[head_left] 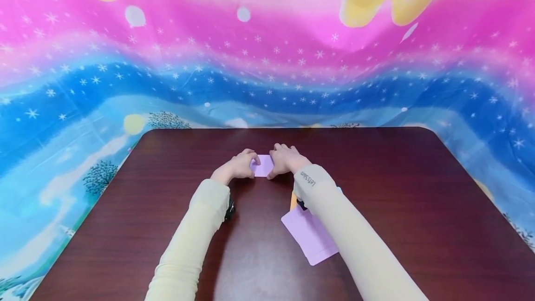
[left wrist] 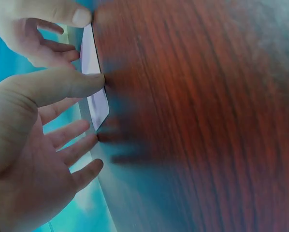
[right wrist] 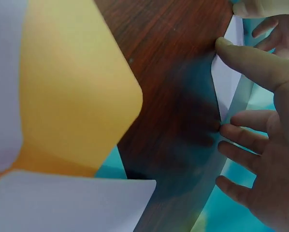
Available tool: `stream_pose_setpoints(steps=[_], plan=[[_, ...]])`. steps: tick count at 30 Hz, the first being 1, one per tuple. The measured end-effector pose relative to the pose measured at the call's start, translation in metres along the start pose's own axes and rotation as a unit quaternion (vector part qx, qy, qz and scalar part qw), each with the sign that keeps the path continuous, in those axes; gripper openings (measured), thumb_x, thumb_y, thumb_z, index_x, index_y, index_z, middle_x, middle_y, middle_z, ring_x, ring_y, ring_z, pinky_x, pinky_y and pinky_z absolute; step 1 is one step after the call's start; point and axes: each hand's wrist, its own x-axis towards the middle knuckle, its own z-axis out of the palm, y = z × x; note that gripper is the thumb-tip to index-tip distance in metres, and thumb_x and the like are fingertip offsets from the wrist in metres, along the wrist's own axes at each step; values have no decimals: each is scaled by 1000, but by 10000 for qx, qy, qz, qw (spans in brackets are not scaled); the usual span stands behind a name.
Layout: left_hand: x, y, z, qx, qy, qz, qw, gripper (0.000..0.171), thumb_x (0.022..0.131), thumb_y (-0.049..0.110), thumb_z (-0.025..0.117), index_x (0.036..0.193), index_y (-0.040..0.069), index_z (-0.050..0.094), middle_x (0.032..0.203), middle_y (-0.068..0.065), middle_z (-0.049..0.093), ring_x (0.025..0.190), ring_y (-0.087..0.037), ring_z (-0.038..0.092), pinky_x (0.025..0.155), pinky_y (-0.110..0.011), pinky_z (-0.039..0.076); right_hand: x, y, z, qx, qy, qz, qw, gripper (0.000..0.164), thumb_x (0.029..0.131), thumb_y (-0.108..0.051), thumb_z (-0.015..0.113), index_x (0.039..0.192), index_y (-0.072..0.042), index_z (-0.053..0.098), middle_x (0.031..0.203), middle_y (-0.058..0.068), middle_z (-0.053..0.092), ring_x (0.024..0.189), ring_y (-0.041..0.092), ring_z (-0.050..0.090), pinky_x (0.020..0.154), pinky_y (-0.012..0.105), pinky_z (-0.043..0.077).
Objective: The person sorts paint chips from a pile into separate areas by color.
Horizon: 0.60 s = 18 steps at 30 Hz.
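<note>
A small lilac paper with angled ends (head_left: 263,167) lies on the dark table between both hands. My left hand (head_left: 240,165) holds its left end, the thumb at the near edge and the index finger bent over the top. At the opposite end, my right hand (head_left: 286,158) grips the paper with its thumb on the near side and a finger beyond. From the left wrist, the paper (left wrist: 99,110) looks thin and nearly edge-on, and the other fingers spread loosely behind it. The right wrist view shows the right thumb (right wrist: 248,60) on the near edge of the paper (right wrist: 226,79).
Under my right forearm, a lilac sheet (head_left: 311,236) overlaps an orange sheet (head_left: 293,200). A blue sheet (right wrist: 113,166) peeks out between them in the right wrist view. A printed cloth (head_left: 267,59) hangs behind the table (head_left: 376,152).
</note>
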Motion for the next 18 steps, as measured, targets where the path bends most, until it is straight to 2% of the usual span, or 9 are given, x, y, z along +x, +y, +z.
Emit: stream_pose_setpoints(steps=[3, 6, 10, 18], plan=[[-1, 3, 1, 180, 109, -74, 9998, 38, 71, 9, 67, 108, 7, 57, 134, -15, 39, 123, -28, 38, 95, -52, 33, -1, 3, -1, -84, 41, -29, 10000, 84, 71, -53, 67, 137, -8, 40, 137, 10, 39, 126, 27, 34, 103, 49, 26], [-2, 5, 2, 315, 207, -85, 9993, 44, 71, 9, 67, 113, 6, 56, 131, -14, 43, 119, -28, 42, 95, -50, 33, -3, 7, -2, -147, 52, -48, 9999, 83, 71, -53, 66, 136, -9, 40, 137, 10, 40, 127, 27, 34, 102, 49, 26], [-5, 9, 2, 494, 401, 76, 9979, 52, 71, 9, 65, 121, 6, 53, 128, -14, 46, 116, -29, 45, 94, -48, 34, -7, 13, -4, -178, 108, -91, 9997, 79, 72, -53, 66, 134, -10, 43, 135, 9, 41, 126, 26, 35, 102, 49, 26], [-6, 24, 5, 730, 560, 270, 9954, 51, 75, 16, 65, 122, 5, 53, 125, -12, 49, 114, -30, 47, 95, -47, 34, -17, 20, -6, -141, 187, -235, 9994, 76, 73, -53, 65, 133, -11, 45, 134, 9, 42, 125, 27, 35, 101, 49, 27]])
